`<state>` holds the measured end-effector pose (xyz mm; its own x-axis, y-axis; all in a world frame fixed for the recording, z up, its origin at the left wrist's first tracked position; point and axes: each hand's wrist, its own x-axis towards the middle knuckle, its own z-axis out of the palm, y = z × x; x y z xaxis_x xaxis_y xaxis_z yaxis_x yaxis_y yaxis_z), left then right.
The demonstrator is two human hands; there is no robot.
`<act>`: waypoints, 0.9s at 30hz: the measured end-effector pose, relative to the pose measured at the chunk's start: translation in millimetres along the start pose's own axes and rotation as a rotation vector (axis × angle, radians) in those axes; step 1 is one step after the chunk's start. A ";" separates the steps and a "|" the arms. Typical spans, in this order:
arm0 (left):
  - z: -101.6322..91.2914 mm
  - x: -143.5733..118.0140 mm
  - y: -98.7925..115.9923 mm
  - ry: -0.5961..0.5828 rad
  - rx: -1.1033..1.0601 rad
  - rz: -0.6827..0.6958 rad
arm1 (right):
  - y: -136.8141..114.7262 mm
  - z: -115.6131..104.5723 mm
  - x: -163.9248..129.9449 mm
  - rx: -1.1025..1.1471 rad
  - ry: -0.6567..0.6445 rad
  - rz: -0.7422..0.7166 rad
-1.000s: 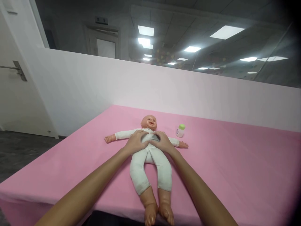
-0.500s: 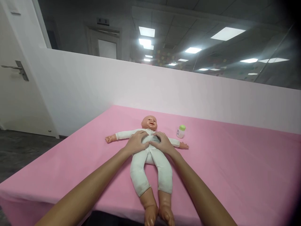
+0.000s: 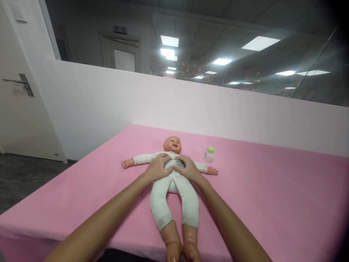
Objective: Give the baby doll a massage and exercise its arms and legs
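While the doll [image 3: 172,182] lies face up on the pink table [image 3: 272,203], arms flung wide, the left hand [image 3: 158,168] rests on its belly with fingers curled loosely, pressing the white suit. Just right of it on the doll's belly, the right hand [image 3: 188,169] does the same, fingertips nearly meeting. Right of the doll's head, apart from both hands, stands a small capped bottle [image 3: 209,154]; its contents cannot be told.

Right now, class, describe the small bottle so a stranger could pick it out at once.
Start at the pink table and find the baby doll lying on its back at the middle. Just beyond the doll's outstretched arm, toward the white wall, stands a small bottle: upright, pale, with a green cap, the only thing standing.
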<state>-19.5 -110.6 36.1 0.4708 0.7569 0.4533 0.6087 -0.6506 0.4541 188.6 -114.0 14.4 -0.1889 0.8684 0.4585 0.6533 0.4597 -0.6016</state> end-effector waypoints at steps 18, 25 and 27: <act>0.0 -2.1 0.6 -0.026 -0.002 -0.023 | -1.1 -1.3 -2.4 0.004 -0.007 0.000; -0.4 -3.4 1.1 -0.054 0.003 -0.055 | 4.6 -2.5 -6.3 0.007 -0.088 0.016; -1.4 -3.3 2.2 -0.056 0.010 -0.048 | 4.3 -2.5 -5.4 -0.002 -0.084 0.019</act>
<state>-20.6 -114.6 36.7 0.4756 0.7895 0.3879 0.6377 -0.6132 0.4662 194.3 -117.2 11.0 -0.2375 0.8896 0.3901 0.6591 0.4426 -0.6080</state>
